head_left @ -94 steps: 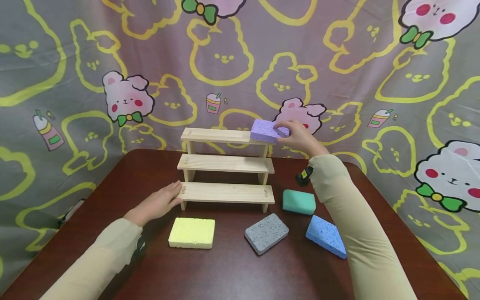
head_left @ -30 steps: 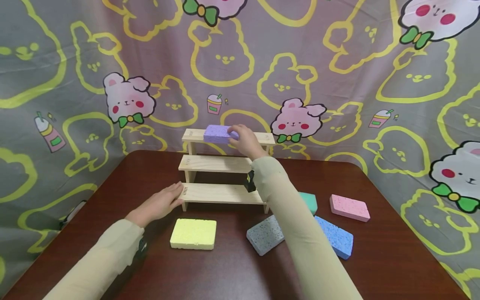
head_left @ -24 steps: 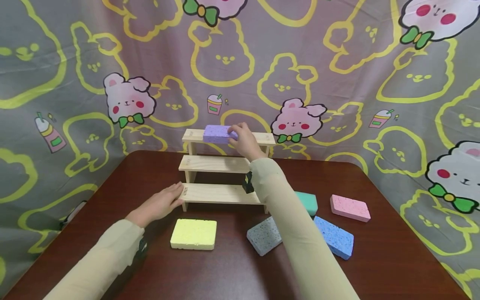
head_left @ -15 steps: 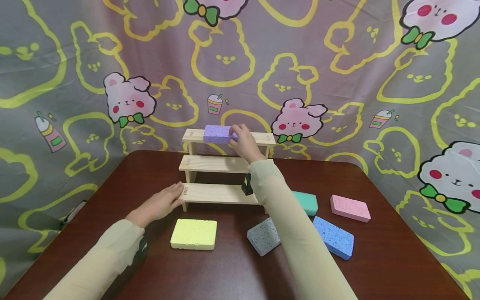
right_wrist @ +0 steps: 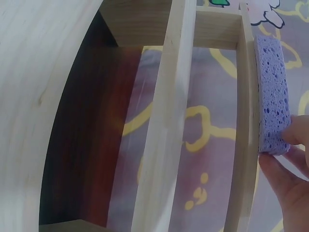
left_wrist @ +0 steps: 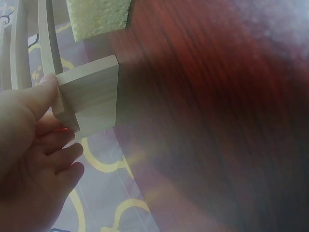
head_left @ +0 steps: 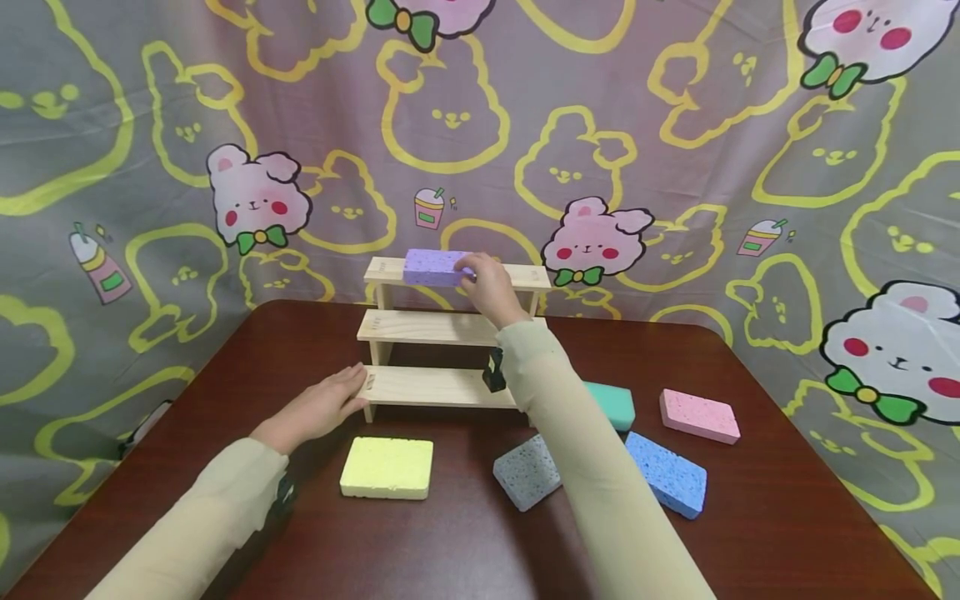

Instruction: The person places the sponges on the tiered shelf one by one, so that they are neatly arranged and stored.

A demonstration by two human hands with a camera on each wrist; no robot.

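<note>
A purple sponge point(head_left: 433, 267) lies flat on the top step of a three-step wooden shelf point(head_left: 442, 386), left of its middle. My right hand point(head_left: 491, 287) pinches the sponge's right end; thumb and fingertips show around that end of the purple sponge point(right_wrist: 273, 96) in the right wrist view. At the left end of the bottom step, my left hand point(head_left: 326, 404) grips the board. The left wrist view has its thumb point(left_wrist: 46, 94) against the board's edge, with fingers curled beyond it.
On the dark red table point(head_left: 450, 550) lie a yellow sponge point(head_left: 387, 467), a grey one point(head_left: 525, 472), a blue one point(head_left: 667, 475), a pink one point(head_left: 699, 415) and a green one point(head_left: 611, 406). My right sleeve partly covers the grey and green ones. A patterned curtain point(head_left: 660, 167) hangs behind.
Over the three seconds, my right hand has moved the purple sponge left along the top step. The pink sponge has come into view from behind my right arm. My left hand has stayed put.
</note>
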